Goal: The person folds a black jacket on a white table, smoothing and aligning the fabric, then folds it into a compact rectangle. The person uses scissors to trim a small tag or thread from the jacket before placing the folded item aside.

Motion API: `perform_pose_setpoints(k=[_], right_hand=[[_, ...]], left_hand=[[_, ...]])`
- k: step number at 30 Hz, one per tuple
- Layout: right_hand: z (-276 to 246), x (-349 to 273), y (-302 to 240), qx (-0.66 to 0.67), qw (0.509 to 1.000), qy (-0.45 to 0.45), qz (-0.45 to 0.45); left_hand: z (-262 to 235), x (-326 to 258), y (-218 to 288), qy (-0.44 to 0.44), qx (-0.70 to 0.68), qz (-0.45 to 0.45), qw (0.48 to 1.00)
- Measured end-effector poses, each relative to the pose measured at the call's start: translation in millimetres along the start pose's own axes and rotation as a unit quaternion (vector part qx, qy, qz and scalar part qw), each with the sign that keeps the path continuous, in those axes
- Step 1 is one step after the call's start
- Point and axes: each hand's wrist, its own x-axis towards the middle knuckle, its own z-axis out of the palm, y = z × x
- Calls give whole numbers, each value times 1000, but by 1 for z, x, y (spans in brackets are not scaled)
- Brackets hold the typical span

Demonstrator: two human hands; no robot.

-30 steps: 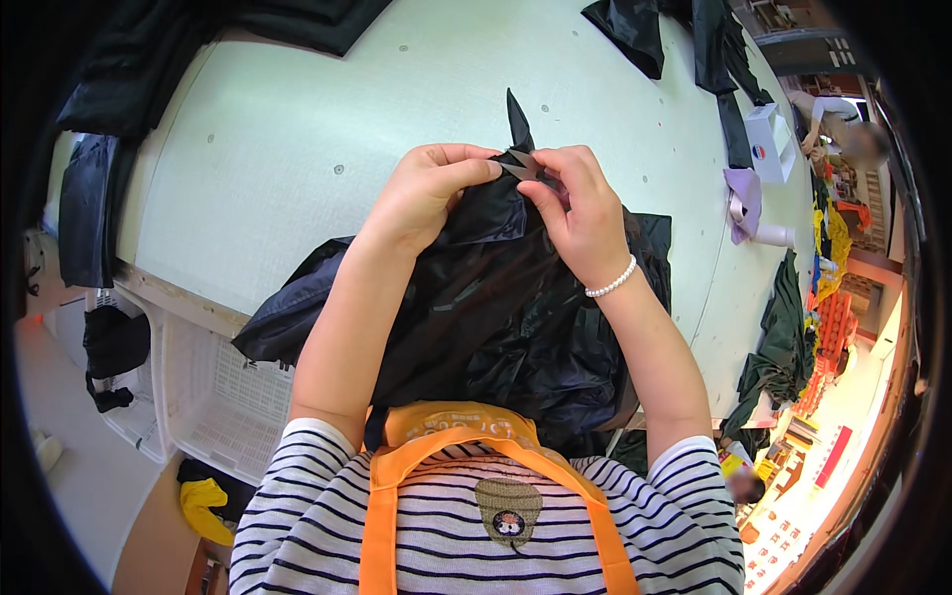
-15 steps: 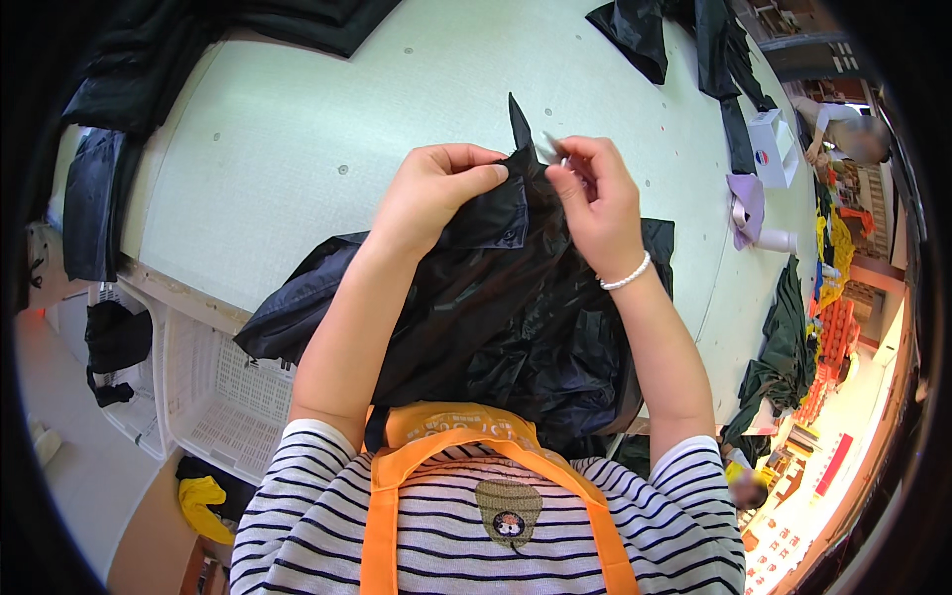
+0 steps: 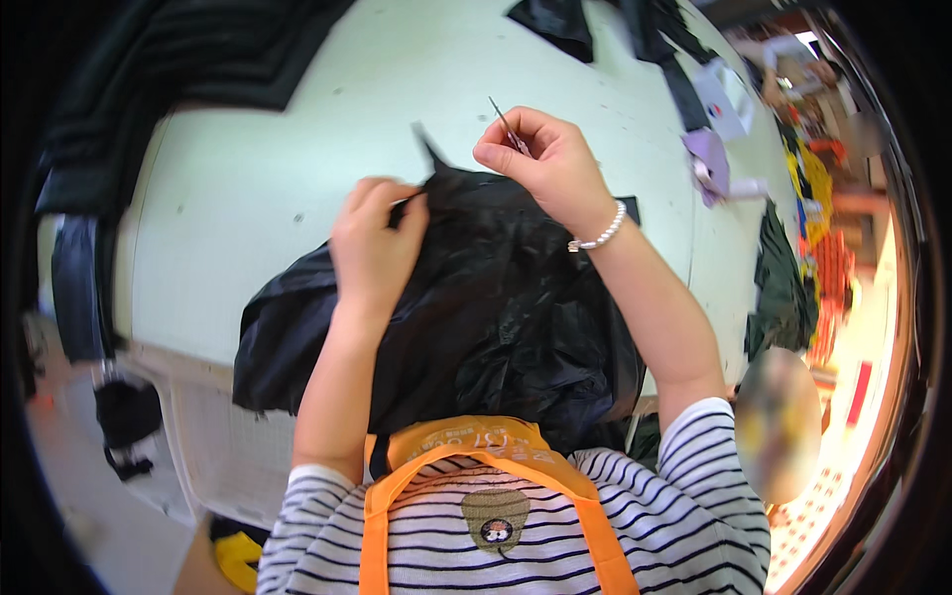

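Observation:
A shiny black garment [image 3: 496, 307] lies bunched on the pale green table [image 3: 248, 188] in front of me. My left hand [image 3: 375, 246] pinches its upper edge, next to a pointed tip of fabric. My right hand [image 3: 545, 164] is lifted a little above and to the right of that edge, fingers closed on a thin metal tool [image 3: 506, 124] that sticks up and to the left. A bead bracelet sits on my right wrist.
Stacked dark fabric [image 3: 188, 59] lies at the table's far left, more black pieces [image 3: 595, 20] at the far edge. A lilac item [image 3: 709, 159] and white card sit at the right. White baskets [image 3: 218, 436] stand under the near edge.
My right hand has lifted off the garment's edge and moved up and right with the thin tool. My left hand has kept its pinch on the fabric.

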Motion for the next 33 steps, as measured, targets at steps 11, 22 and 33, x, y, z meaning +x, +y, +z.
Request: perform_pose_setpoints(k=[11,22,33], right_hand=[[-239,-207,308,-254,785,431,364],[-244,-202,244,76,925,336,159],[-223,-222,172,332,911,239,-41]], left_hand=[[-17,-46,-27,-47,162,6,986],[183,-66,121,-329,-2,119,937],[275,-118,165,-330,-303,-397,801]])
